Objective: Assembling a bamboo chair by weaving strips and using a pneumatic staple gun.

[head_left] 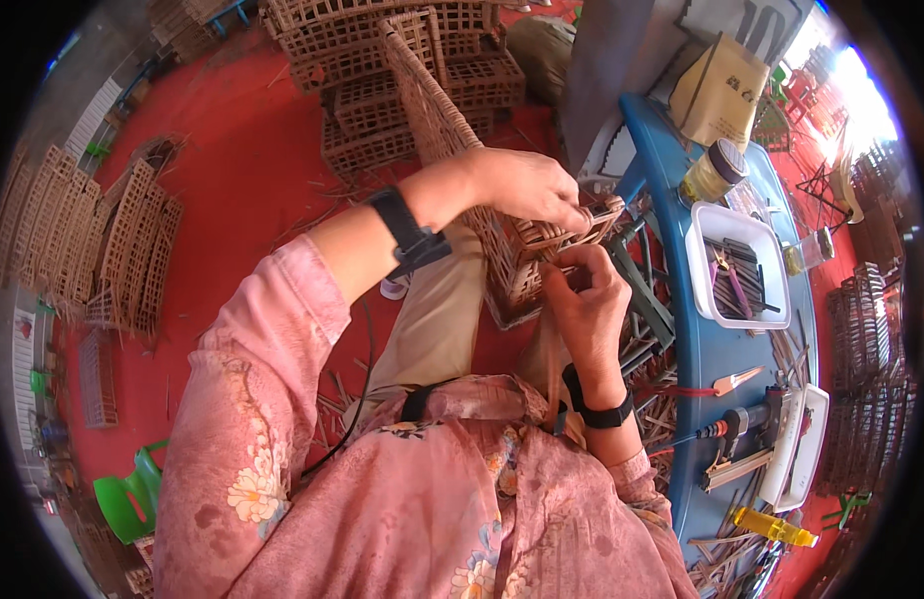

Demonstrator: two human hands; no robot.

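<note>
A red floor (247,200) spreads under everything, and along the right side stands a long blue worktop (693,354) with rounded corners. Brown openwork woven panels (93,240) are stacked at the left, with more brown woven pieces (407,115) piled at the top. Nearer the middle, a long, brown, tightly woven wicker basket (432,105) slants from the top pile down between the person's legs, its near end directly under and between the two hands. The left hand (530,190) lies over the basket's near rim from above, fingers curled closed around the woven edge. The right hand (590,299) is just beside that same end, on its right, thumb and forefinger drawn into a narrow pinch; a flat, narrow tan strip (553,364) runs down from it toward the lap, though the fingers hide the exact point of contact. On the worktop sits a white rectangular plastic tray (697,285) holding dark slender rods (747,268) and pliers with purple handles (733,290). Beyond it stands a tan paper bag (719,95), and toward the person lies a narrower white tray (809,439), beside a black-and-silver power tool (741,431). Smaller still are a clear jar with a dark lid and yellowish contents (714,172), between bag and first tray, and a yellow bottle (774,527) near the worktop's close end.
</note>
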